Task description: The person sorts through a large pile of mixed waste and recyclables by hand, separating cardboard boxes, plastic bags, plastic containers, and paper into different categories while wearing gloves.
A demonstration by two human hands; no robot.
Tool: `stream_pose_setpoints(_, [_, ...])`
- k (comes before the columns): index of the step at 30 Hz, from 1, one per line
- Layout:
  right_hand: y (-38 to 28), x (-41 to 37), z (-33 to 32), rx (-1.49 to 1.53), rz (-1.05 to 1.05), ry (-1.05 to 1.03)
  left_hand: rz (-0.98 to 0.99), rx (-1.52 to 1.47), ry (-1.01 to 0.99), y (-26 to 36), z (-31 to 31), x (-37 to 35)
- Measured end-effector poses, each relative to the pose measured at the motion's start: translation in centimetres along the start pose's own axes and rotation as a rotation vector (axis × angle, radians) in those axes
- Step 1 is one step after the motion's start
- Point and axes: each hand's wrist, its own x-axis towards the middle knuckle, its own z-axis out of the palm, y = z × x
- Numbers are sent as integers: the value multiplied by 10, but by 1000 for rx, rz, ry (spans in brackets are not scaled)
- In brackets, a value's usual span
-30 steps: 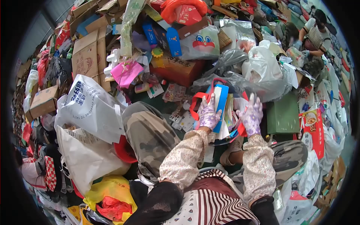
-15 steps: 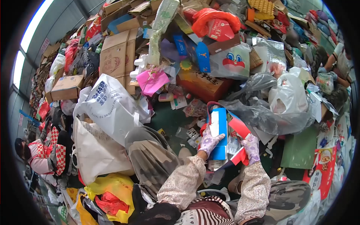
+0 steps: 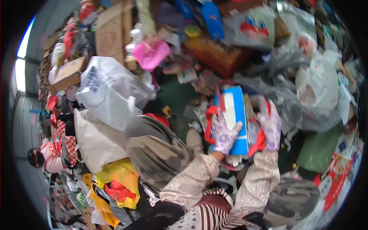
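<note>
Mid-right, my left hand [image 3: 225, 133] splays over a blue-white box [image 3: 240, 105], probably steadying it; right hand [image 3: 270, 125] touches the bag [image 3: 260, 144], can't tell if gripping.

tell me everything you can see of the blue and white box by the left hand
The box is oblong and looks like thin card: a white area fills much of its visible face, with bright blue along the right side and bottom. It lies in front of the person, its long side running away from them. The left hand, gloved, rests over its lower left, thumb towards the blue. A red strap shows to its left; whether they touch is unclear.
</note>
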Motion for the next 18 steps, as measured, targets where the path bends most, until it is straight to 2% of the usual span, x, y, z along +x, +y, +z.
stream_pose_setpoints(1, [11,9,6,33,-76,-39,38,17,-25,-4,-1,4])
stream_pose_setpoints(3, [5,16,6,-25,-22,-51,38,-38,-100,-4,-2,11])
stream_pose_setpoints(4, [9,16,7,-97,-131,-50,29,-166,-135,-4,-5,12])
stream_pose_setpoints(7, [17,12,12,-314,-116,-112,-160,-436,-219,7,-12,12])
stream_pose_setpoints(10, [15,14,10,-115,4,-144,-364,-606,-209,17,-13,15])
stream_pose_setpoints(13, [22,14,9,116,218,-150,-308,-599,-190,15,-13,23])
stream_pose_setpoints(16, [30,22,8,255,412,-160,-350,-571,-237,19,-15,34])
stream_pose_setpoints(18, [22,32,4,540,398,-274,-345,-555,-264,22,-14,37])
